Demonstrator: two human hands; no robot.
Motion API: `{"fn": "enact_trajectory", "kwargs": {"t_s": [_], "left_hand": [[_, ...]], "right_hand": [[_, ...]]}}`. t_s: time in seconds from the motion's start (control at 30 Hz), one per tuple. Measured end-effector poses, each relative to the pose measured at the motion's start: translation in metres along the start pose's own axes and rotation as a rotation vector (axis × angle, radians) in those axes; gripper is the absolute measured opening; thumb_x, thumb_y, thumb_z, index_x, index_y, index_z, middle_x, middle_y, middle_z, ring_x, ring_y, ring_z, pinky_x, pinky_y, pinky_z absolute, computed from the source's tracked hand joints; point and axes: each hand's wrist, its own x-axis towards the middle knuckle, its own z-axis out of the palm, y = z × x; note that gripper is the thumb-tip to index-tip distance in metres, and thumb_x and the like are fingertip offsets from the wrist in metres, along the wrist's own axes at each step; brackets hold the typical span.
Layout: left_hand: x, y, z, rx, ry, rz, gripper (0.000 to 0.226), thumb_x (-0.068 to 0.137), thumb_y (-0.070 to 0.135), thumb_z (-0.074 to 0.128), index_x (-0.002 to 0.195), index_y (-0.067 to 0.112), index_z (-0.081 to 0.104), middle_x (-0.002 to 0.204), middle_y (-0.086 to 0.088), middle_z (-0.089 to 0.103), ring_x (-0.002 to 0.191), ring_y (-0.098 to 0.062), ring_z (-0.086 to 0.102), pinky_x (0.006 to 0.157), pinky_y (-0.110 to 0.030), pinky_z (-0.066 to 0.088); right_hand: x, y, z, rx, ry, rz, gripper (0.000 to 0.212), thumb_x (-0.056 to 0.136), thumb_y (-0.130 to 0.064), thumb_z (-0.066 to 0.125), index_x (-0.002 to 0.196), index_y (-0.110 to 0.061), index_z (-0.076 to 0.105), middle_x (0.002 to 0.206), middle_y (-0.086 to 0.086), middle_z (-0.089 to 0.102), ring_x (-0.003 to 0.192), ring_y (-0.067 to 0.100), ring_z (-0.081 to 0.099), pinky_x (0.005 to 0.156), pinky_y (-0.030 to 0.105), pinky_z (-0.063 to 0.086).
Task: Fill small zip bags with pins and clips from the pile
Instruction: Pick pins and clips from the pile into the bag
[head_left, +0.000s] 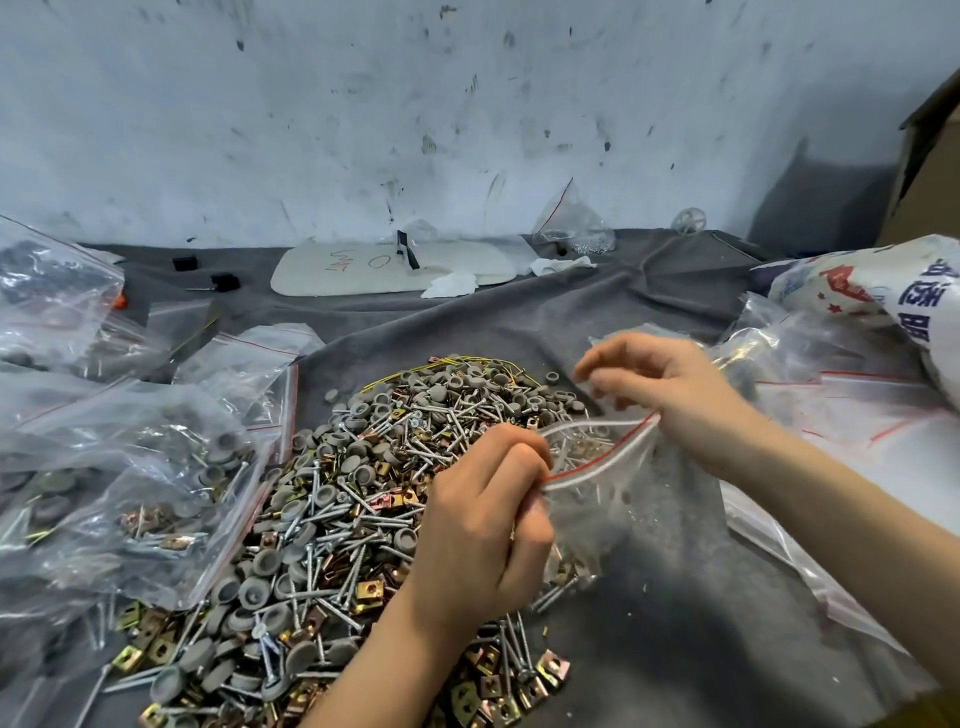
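A big pile (353, 499) of screws, grey caps and brass-coloured clips lies on the grey cloth in front of me. A small clear zip bag (597, 493) with a red line at its mouth hangs over the pile's right edge, its mouth spread wide. My left hand (483, 525) pinches the near lip of the bag with closed fingers. My right hand (670, 395) holds the far corner of the mouth. A few small parts show through the plastic inside the bag.
Filled zip bags (135, 467) lie stacked at the left. More clear bags (831, 415) and a printed white sack (883, 291) lie at the right. A white foam pad (363, 270) and crumpled tissue sit near the scuffed wall. A cardboard box (930, 166) stands at far right.
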Motion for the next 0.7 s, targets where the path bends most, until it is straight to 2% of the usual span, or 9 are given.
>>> {"fn": "enact_trajectory", "kwargs": {"t_s": [0.07,0.17,0.27,0.4,0.5,0.57,0.6,0.67,0.7], "left_hand": [[0.000,0.002,0.000,0.004,-0.007,0.005,0.017,0.083,0.007,0.039,0.074,0.001,0.052,0.082,-0.013,0.057,0.068,-0.024,0.052,0.057,-0.036,0.042],[0.000,0.004,0.000,0.007,-0.003,0.011,0.017,0.082,0.007,0.039,0.072,0.001,0.051,0.078,-0.013,0.056,0.064,-0.024,0.051,0.054,-0.037,0.041],[0.000,0.003,0.001,-0.006,-0.002,0.010,0.009,0.081,0.007,0.038,0.078,0.008,0.047,0.076,-0.012,0.055,0.062,-0.023,0.049,0.054,-0.034,0.039],[-0.001,0.000,0.001,-0.020,-0.002,-0.008,0.009,0.080,0.007,0.038,0.081,0.014,0.042,0.076,-0.011,0.054,0.061,-0.021,0.046,0.054,-0.028,0.035],[-0.002,-0.002,0.002,-0.013,-0.003,-0.019,0.009,0.080,0.007,0.037,0.082,0.014,0.042,0.077,-0.010,0.054,0.063,-0.020,0.045,0.057,-0.022,0.033],[-0.002,-0.003,0.002,-0.016,0.000,-0.024,0.009,0.081,0.007,0.037,0.082,0.014,0.043,0.077,-0.009,0.053,0.063,-0.020,0.046,0.057,-0.023,0.034],[-0.003,-0.003,0.003,-0.018,0.006,-0.025,0.009,0.081,0.007,0.037,0.082,0.014,0.043,0.077,-0.009,0.054,0.064,-0.020,0.046,0.057,-0.025,0.035],[-0.002,-0.004,0.003,-0.021,0.022,-0.033,0.009,0.082,0.006,0.037,0.083,0.013,0.044,0.078,-0.009,0.054,0.066,-0.018,0.047,0.060,-0.022,0.036],[-0.002,-0.004,0.003,-0.019,0.032,-0.042,0.010,0.082,0.005,0.037,0.083,0.011,0.045,0.078,-0.009,0.054,0.067,-0.017,0.047,0.062,-0.019,0.036]], "right_hand": [[0.012,0.024,0.007,-0.246,-0.017,0.040,0.023,0.082,0.003,0.067,0.079,-0.019,0.070,0.075,-0.004,0.068,0.071,0.007,0.061,0.071,0.018,0.045],[0.027,0.053,0.021,-0.583,-0.137,-0.072,0.014,0.083,0.000,0.067,0.092,-0.009,0.074,0.083,0.001,0.065,0.079,0.018,0.061,0.070,0.016,0.042],[0.038,0.070,0.028,-0.797,-0.266,-0.122,0.022,0.089,-0.011,0.060,0.108,-0.014,0.071,0.104,0.014,0.058,0.097,0.027,0.057,0.083,0.033,0.044],[0.044,0.077,0.030,-0.973,-0.290,-0.100,0.027,0.089,-0.031,0.057,0.114,-0.022,0.064,0.111,0.007,0.052,0.108,0.024,0.049,0.086,0.041,0.045],[0.045,0.076,0.028,-1.008,-0.255,-0.122,0.022,0.089,-0.032,0.057,0.105,-0.019,0.065,0.108,0.005,0.051,0.104,0.024,0.048,0.080,0.044,0.048],[0.045,0.076,0.025,-1.007,-0.287,-0.119,0.020,0.091,-0.028,0.059,0.102,-0.013,0.066,0.109,0.007,0.054,0.104,0.025,0.050,0.084,0.043,0.046],[0.044,0.075,0.024,-0.937,-0.272,-0.129,0.017,0.090,-0.023,0.061,0.100,-0.010,0.067,0.107,0.009,0.057,0.102,0.025,0.053,0.085,0.041,0.045],[0.039,0.064,0.023,-0.643,-0.111,-0.110,0.004,0.085,-0.009,0.067,0.089,-0.009,0.068,0.091,0.007,0.066,0.085,0.014,0.061,0.078,0.032,0.046],[0.036,0.054,0.022,-0.481,-0.020,-0.083,0.010,0.083,-0.004,0.068,0.085,-0.014,0.066,0.084,0.004,0.067,0.074,0.005,0.061,0.073,0.026,0.045]]}}
